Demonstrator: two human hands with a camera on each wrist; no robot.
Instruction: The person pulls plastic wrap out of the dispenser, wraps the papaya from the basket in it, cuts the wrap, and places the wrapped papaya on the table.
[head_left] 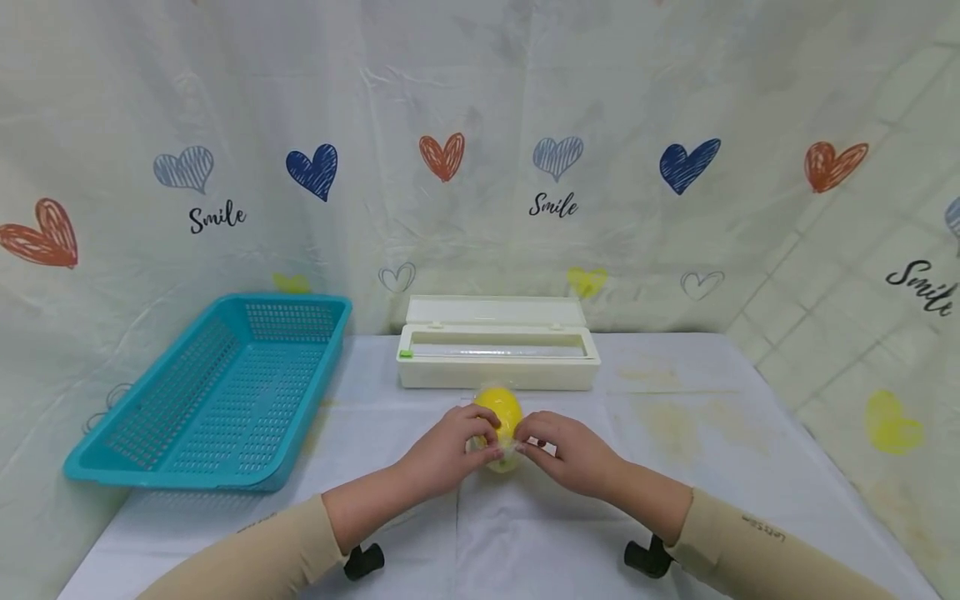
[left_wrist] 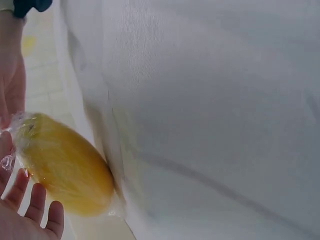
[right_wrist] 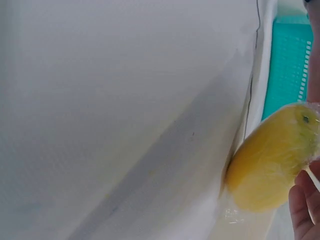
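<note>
Two hands (head_left: pixel 450 446) around wrapped lemon (head_left: pixel 501 414)

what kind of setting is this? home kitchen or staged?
Most likely a staged tabletop recording setup, not a real kitchen. A heart-print "Smile" curtain backs a cloth-covered table holding only a cling-film dispenser box and a teal basket. Both hands work on a film-wrapped lemon.

Head view: high, facing forward and down over the worktop (head_left: pixel 675 467). Wrist views: close, low, each from one side; all share the wrapped lemon (head_left: pixel 501 417).
</note>
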